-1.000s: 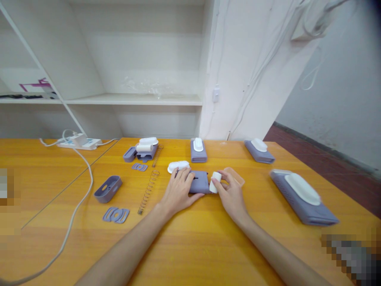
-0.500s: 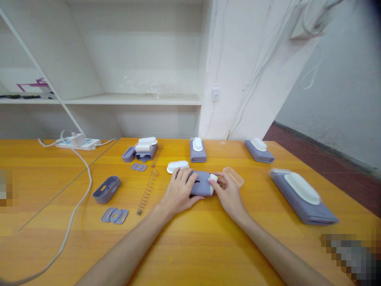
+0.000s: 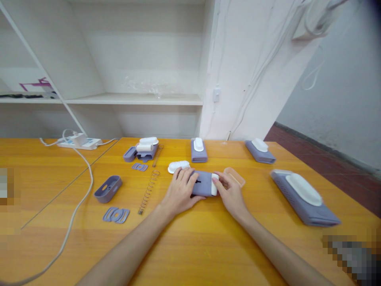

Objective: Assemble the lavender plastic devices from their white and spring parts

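A purple-grey plastic housing (image 3: 204, 188) lies on the table, its dark slot showing near the fingers. My left hand (image 3: 182, 184) wraps over its left end and is closed on it. At the housing's right end, my right hand (image 3: 230, 190) pinches a white plastic piece (image 3: 214, 184) that lies straight across that end. A ribbed white brush-like part (image 3: 178, 167) rests just behind my left hand. Behind my right hand lies a translucent peach-coloured tray-like part (image 3: 235, 177), partly covered by the hand.
To the left are a spring (image 3: 149, 192), flat grey plates (image 3: 116, 215) and a hollow grey shell (image 3: 108, 189). More grey housings with white tops stand at the back, plus a large one (image 3: 303, 196) at right. A white cable (image 3: 91, 178) crosses the left side.
The white piece has gone from tilted to straight against the housing's right end, with my right hand still on it. My left hand keeps its hold.
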`<state>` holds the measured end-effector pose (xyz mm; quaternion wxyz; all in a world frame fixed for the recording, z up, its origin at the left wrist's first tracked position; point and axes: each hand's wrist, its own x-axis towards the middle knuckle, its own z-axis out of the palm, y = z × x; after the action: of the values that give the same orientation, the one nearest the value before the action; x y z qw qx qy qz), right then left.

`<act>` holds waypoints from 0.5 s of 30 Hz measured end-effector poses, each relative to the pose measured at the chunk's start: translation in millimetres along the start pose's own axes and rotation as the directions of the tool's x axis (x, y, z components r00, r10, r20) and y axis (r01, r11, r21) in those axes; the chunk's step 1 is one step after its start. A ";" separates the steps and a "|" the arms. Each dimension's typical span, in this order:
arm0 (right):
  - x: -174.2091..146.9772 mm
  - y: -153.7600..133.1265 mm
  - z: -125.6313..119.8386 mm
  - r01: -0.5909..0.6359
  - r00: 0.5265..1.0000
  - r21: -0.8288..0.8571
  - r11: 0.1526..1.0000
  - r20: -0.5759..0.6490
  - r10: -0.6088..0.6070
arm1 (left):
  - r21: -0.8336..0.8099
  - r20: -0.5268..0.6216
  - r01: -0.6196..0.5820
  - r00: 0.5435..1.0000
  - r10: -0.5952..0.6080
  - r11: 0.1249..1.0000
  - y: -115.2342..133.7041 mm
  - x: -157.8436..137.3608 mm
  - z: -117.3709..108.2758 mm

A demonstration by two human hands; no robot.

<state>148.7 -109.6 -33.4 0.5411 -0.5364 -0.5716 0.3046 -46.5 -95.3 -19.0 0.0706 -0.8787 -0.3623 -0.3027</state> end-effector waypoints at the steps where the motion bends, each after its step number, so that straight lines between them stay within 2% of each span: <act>1: 0.2 0.4 0.2 0.000 1.000 0.003 1.000 0.006 0.000 | 0.000 -0.003 0.002 1.000 -0.002 1.000 0.1 0.1 -0.1; 8: -1.3 -4.8 0.0 0.008 0.999 -0.027 1.000 0.037 -0.007 | -0.007 -0.015 0.019 1.000 -0.019 1.000 1.5 0.7 -1.4; 11: -4.6 -9.3 -1.4 0.015 0.994 -0.100 0.995 0.106 -0.005 | -0.007 -0.054 0.033 0.998 -0.033 0.999 1.3 0.5 -1.5; 15: -8.2 -12.8 -3.6 0.098 0.973 -0.164 0.981 0.221 -0.061 | 0.027 -0.101 0.030 0.995 -0.028 0.999 0.7 -1.1 -0.8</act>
<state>147.2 -121.2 -23.1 0.4388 -0.5221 -0.6724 0.2878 -47.0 -96.7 -18.9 0.0969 -0.8559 -0.3753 -0.3424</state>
